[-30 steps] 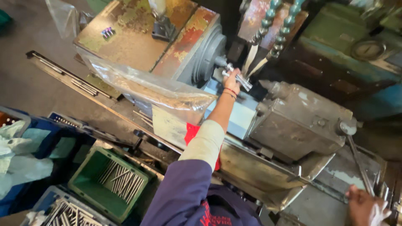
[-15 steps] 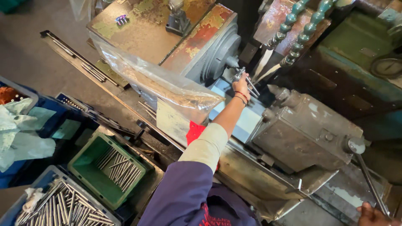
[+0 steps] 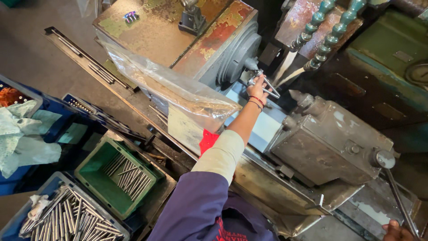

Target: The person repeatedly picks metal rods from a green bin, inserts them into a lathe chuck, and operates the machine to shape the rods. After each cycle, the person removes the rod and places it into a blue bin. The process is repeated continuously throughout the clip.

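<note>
My left hand (image 3: 257, 86) reaches up along an outstretched arm to the lathe's grey spindle nose (image 3: 235, 58). Its fingers are closed on a few thin metal rods (image 3: 269, 88) held right at the spindle opening. My right hand (image 3: 396, 231) shows only partly at the bottom right edge, gripping the end of a long steel lever (image 3: 398, 200) that rises to a round hub on the grey turret block (image 3: 330, 143). Most of that hand is cut off by the frame.
A crumpled plastic sheet (image 3: 171, 89) drapes over the rusty headstock (image 3: 178, 31). Teal segmented coolant hoses (image 3: 322, 20) point down at the spindle. A green crate (image 3: 91, 176) and a blue crate (image 3: 15, 225) on the floor at the left hold several steel rods. Cloths (image 3: 24, 134) lie further left.
My left hand has stayed at the spindle, with the rods now clearer in its fingers. My right hand has slipped toward the bottom right corner as the view shifted.
</note>
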Demonstrator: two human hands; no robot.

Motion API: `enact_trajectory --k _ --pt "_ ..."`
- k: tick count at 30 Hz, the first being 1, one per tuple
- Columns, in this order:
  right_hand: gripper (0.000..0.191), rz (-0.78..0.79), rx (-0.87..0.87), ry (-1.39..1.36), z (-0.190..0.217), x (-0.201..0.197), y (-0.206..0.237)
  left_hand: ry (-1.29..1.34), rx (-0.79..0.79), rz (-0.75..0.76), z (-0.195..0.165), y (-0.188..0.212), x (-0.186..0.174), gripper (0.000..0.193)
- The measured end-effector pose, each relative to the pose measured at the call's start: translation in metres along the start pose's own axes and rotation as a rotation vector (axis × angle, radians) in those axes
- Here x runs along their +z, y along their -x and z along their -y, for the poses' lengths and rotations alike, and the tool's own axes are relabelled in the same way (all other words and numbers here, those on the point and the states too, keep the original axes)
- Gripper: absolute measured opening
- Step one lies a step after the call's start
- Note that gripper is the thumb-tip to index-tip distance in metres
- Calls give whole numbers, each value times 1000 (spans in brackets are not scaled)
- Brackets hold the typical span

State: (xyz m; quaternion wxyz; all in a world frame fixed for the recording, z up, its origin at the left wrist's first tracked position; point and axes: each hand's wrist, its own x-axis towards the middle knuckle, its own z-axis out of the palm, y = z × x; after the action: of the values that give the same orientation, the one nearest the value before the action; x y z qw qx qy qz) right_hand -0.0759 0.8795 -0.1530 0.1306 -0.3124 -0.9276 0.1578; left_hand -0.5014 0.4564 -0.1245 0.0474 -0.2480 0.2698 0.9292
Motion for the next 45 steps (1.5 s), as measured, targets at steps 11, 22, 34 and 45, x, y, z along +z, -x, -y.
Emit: enact_trajectory --k 11,22,34,45 --pt "47 -33 -76 96 2 -10 17 84 -29 -5 -14 1 0 15" --pt "53 98 -45 525 13 -26 33 270 -139 37 -4 -14 13 20" --pt "59 75 -35 345 14 -52 8 225 -124 18 -10 -26 31 22" --pt "57 134 21 349 6 -52 10 270 -146 29 -6 -27 35 21"
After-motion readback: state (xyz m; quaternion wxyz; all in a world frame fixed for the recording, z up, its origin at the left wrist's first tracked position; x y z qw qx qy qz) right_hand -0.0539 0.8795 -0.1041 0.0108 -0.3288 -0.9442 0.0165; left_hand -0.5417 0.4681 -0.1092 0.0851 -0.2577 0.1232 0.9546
